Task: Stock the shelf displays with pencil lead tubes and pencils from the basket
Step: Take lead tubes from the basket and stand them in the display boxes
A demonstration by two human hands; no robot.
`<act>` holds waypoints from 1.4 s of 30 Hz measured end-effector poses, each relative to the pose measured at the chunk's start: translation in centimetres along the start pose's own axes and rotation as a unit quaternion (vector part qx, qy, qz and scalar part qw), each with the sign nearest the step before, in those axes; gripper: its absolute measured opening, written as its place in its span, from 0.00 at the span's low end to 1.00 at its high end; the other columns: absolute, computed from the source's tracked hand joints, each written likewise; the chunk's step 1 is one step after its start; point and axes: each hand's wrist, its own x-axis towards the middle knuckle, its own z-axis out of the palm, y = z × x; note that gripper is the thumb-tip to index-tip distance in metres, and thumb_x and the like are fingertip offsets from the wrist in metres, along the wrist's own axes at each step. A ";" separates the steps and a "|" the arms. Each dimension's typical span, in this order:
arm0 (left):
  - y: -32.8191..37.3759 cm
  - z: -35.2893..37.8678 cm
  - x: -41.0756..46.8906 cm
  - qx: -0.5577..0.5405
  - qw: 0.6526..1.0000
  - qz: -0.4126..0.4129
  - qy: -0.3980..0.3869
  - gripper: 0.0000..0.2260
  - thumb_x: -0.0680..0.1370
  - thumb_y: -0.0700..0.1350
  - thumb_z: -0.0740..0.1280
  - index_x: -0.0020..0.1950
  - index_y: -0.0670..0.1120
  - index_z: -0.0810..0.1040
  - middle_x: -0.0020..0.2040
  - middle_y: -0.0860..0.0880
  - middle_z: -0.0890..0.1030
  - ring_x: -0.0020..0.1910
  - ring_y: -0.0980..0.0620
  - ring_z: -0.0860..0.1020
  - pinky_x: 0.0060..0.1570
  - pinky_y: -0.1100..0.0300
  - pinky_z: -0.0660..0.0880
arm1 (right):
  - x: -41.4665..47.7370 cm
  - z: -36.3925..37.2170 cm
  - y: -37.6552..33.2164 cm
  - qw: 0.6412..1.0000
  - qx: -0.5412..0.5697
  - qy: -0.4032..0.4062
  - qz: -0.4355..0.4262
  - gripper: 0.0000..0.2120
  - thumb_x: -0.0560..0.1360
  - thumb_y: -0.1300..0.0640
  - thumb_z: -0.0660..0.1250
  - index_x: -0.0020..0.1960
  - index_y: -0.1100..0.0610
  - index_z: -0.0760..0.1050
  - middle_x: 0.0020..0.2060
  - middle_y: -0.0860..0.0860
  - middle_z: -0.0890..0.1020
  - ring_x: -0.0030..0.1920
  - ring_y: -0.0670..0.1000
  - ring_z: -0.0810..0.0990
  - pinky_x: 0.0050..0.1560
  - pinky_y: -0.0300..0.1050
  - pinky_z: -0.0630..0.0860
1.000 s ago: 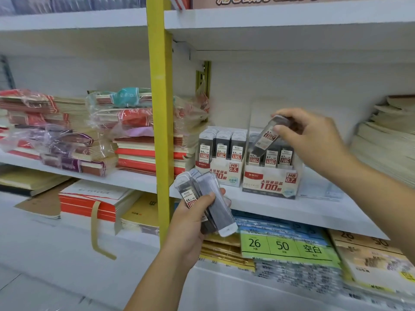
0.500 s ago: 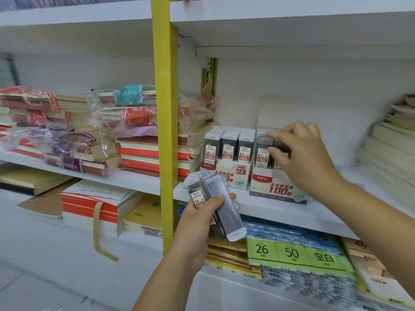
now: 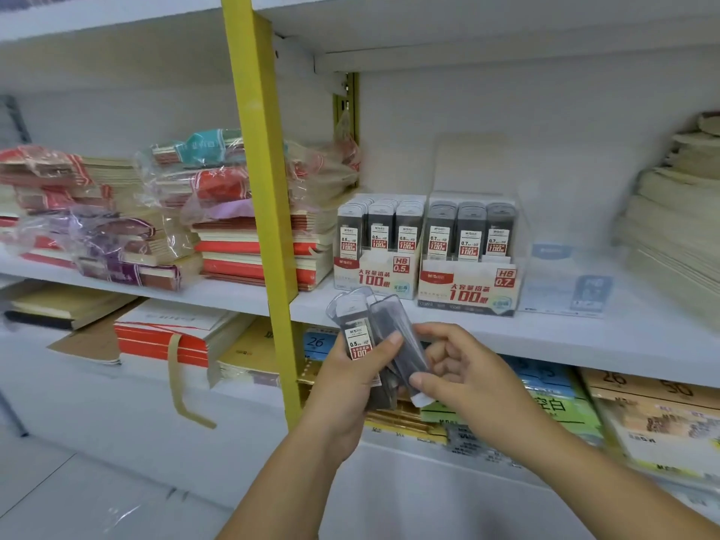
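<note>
Clear plastic tubes stand near upright, tops fanned up-left, in front of the shelf edge. The left hand grips the bundle mid-length; the right hand pinches the rightmost tube at its white lower end. Other lower ends are hidden behind the hands.

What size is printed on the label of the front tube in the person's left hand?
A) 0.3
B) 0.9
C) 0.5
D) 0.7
C: the label on the front tube, held in the left hand, reads 0.5, like the left display box marked HB 0.5; the right hand pinches a neighbouring tube.
</note>
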 end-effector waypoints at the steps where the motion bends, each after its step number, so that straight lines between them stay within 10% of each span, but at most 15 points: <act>1: 0.0 0.0 -0.1 0.003 1.000 0.000 -0.004 0.23 0.68 0.52 0.75 0.62 0.49 0.79 0.52 0.44 0.87 0.48 0.46 0.86 0.43 0.52 0.82 | -0.1 -0.1 0.0 1.000 0.004 0.001 0.008 0.20 0.73 0.58 0.73 0.57 0.39 0.72 0.44 0.46 0.81 0.45 0.43 0.82 0.49 0.42 0.80; 6: 0.3 -0.3 -0.6 0.006 1.000 0.012 0.000 0.24 0.68 0.53 0.74 0.62 0.48 0.80 0.50 0.46 0.87 0.45 0.50 0.86 0.40 0.56 0.82 | -0.6 -1.1 -0.2 0.996 0.088 -0.002 0.032 0.10 0.77 0.61 0.68 0.54 0.48 0.74 0.43 0.40 0.82 0.40 0.50 0.85 0.34 0.43 0.81; 14: 1.1 -1.5 -1.5 0.008 1.000 0.026 0.009 0.23 0.69 0.50 0.74 0.62 0.44 0.79 0.49 0.44 0.87 0.41 0.51 0.86 0.35 0.58 0.81 | -1.5 -2.9 -0.4 0.999 0.048 0.022 -0.002 0.14 0.80 0.53 0.62 0.56 0.33 0.74 0.37 0.48 0.82 0.29 0.50 0.79 0.27 0.41 0.75; 30: 0.5 -1.8 -1.8 0.057 0.998 0.012 0.032 0.15 0.74 0.49 0.74 0.60 0.52 0.79 0.48 0.47 0.87 0.40 0.51 0.85 0.39 0.56 0.81 | -2.0 -3.6 -0.8 1.000 0.018 0.008 0.001 0.21 0.78 0.64 0.61 0.47 0.37 0.80 0.42 0.37 0.74 0.38 0.42 0.77 0.43 0.27 0.70; 42: 0.5 -2.1 -1.7 0.091 0.995 0.020 0.018 0.20 0.73 0.48 0.76 0.64 0.52 0.77 0.52 0.45 0.86 0.44 0.48 0.84 0.41 0.55 0.78 | -1.4 -3.6 -0.4 0.985 0.155 0.070 0.037 0.21 0.73 0.70 0.70 0.57 0.49 0.73 0.49 0.45 0.85 0.49 0.46 0.83 0.41 0.39 0.79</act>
